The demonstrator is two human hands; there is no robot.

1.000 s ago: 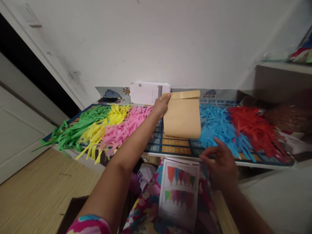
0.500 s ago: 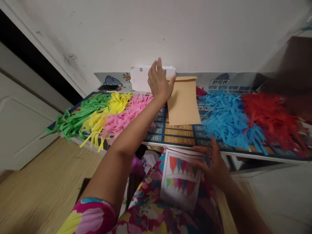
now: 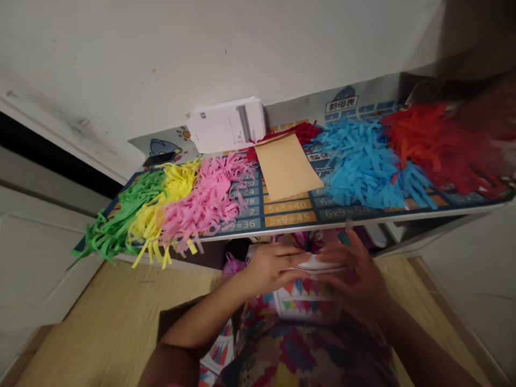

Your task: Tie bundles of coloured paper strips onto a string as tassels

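Note:
A flat packet (image 3: 308,306) printed with rows of colourful tassels rests on my lap, just below the table's front edge. Its top edge looks bent or raised, and motion blurs it. My left hand (image 3: 276,264) pinches this top edge from the left, fingers closed. From the other side my right hand (image 3: 357,269) grips the same edge, its fingers curled and partly smeared. Above the hands, a tan paper envelope (image 3: 288,166) lies slightly turned on the table mat, partly over dark red paper strips (image 3: 300,130).
Green (image 3: 116,226), yellow (image 3: 153,226), pink (image 3: 205,199), blue (image 3: 363,166) and red (image 3: 431,145) tassel bunches lie along the table (image 3: 290,217). White printed cards (image 3: 226,126) lean on the wall beside a dark phone-like object (image 3: 159,158). Lower left, more printed packets (image 3: 220,349) sit by a box.
My left hand has come down from the white cards at the wall to the packet's top edge. My right hand has closed on the packet. The view has tilted.

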